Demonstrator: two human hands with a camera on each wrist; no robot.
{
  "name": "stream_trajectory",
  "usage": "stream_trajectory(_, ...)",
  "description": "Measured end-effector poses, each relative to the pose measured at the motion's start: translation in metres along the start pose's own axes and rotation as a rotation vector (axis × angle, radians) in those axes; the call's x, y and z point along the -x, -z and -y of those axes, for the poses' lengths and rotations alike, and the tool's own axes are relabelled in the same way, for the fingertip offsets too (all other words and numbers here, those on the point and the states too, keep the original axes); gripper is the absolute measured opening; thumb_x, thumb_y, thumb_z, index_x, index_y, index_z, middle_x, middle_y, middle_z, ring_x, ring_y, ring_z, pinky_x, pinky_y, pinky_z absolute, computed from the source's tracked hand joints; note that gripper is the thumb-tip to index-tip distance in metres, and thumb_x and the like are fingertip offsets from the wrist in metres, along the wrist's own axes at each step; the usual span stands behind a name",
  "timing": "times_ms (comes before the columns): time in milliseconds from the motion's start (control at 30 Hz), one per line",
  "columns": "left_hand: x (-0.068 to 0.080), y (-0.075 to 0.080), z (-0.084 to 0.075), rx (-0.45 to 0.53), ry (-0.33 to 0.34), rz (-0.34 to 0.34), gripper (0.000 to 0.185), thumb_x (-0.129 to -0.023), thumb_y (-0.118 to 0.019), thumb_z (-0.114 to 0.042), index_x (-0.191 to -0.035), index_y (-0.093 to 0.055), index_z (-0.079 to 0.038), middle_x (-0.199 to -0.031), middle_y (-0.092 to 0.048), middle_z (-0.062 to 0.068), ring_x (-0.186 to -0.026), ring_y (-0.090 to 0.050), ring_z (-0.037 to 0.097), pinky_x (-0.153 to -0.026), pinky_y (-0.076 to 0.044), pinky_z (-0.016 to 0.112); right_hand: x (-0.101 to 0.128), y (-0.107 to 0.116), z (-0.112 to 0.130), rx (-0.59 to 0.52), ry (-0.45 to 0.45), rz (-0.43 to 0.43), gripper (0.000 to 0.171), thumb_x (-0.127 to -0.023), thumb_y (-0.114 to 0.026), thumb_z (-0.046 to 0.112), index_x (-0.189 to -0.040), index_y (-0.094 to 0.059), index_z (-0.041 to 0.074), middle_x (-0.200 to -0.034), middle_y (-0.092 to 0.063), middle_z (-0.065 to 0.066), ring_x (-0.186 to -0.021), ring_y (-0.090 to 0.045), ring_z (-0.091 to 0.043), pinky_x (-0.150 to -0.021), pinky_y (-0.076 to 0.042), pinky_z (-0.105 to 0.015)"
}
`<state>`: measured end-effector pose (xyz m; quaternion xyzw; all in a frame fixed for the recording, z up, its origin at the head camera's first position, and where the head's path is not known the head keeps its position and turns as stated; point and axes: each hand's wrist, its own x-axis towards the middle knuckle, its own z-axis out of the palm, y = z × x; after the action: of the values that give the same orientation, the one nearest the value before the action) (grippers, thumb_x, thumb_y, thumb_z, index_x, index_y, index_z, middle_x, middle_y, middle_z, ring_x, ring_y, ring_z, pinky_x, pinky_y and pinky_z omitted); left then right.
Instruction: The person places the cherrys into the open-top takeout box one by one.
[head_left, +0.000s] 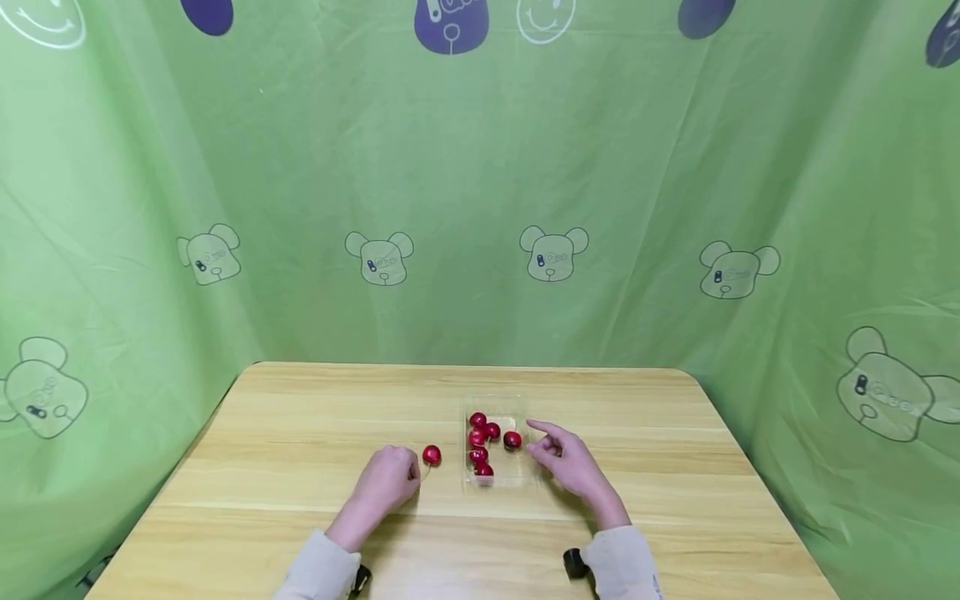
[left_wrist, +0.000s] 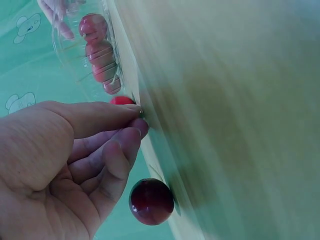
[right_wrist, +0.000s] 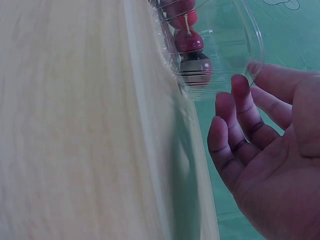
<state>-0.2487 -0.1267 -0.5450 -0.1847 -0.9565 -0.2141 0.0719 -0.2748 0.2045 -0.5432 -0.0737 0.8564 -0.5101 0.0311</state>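
A loose red cherry [head_left: 431, 454] lies on the wooden table [head_left: 300, 433], left of a clear plastic tray [head_left: 519, 468]. My left hand [head_left: 412, 472] rests just left of it, thumb and forefinger pinching its thin stem; the left wrist view shows the pinch [left_wrist: 139, 117] above the cherry [left_wrist: 150, 201]. The tray [right_wrist: 235, 35] holds several red cherries [head_left: 477, 437]. My right hand [head_left: 536, 437] hovers at the tray's right side, fingers relaxed and holding nothing. In the right wrist view its fingertips [right_wrist: 231, 95] stand close to the tray wall.
Green printed cloth [head_left: 480, 208] hangs behind and on both sides of the table. The table's far edge [head_left: 465, 365] lies beyond the tray. Bare wood stretches to the left and right of the hands.
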Motion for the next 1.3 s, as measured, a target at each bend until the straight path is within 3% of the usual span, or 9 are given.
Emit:
stream_trajectory(200, -0.001, -0.002, 0.000, -0.019, -0.021, -0.026, 0.024, -0.076, -0.072, 0.005, -0.065, -0.066, -0.015, -0.061, -0.063, -0.006, -0.055, -0.051, 0.004, -0.055, -0.048, 0.020, 0.000, 0.001, 0.001, -0.006, 0.002, 0.000, 0.051, -0.098, -0.070, 0.012, -0.146, -0.056, 0.008, -0.096, -0.065, -0.007, -0.081, -0.057, -0.015, -0.067, -0.051, -0.022)
stream_trajectory(600, -0.003, 0.002, -0.004, 0.024, -0.030, -0.046, 0.017, -0.088, -0.071, 0.001, -0.078, -0.063, -0.011, -0.064, -0.059, -0.004, -0.056, -0.046, 0.006, -0.052, -0.042, 0.018, 0.001, 0.001, 0.001, -0.012, 0.002, -0.003, 0.051, -0.098, -0.070, 0.012, -0.147, -0.056, 0.007, -0.096, -0.065, -0.007, -0.080, -0.057, -0.014, -0.066, -0.051, -0.021)
stream_trajectory(1067, -0.007, 0.010, -0.003, 0.096, -0.058, -0.132, 0.012, -0.092, -0.068, 0.005, -0.088, -0.066, -0.006, -0.077, -0.068, 0.001, -0.069, -0.061, 0.010, -0.064, -0.053, 0.020, 0.000, 0.000, 0.000, -0.010, 0.002, -0.006, 0.050, -0.098, -0.070, 0.011, -0.146, -0.056, 0.007, -0.096, -0.065, -0.007, -0.082, -0.058, -0.014, -0.067, -0.051, -0.021)
stream_trajectory(1300, -0.009, 0.015, -0.002, 0.117, -0.040, -0.147, 0.012, -0.093, -0.070, 0.003, -0.091, -0.066, -0.008, -0.083, -0.071, 0.000, -0.076, -0.067, 0.013, -0.070, -0.059, 0.025, -0.001, -0.001, 0.000, -0.011, 0.002, -0.005, 0.051, -0.098, -0.070, 0.011, -0.147, -0.056, 0.008, -0.096, -0.066, -0.007, -0.082, -0.058, -0.015, -0.068, -0.051, -0.021)
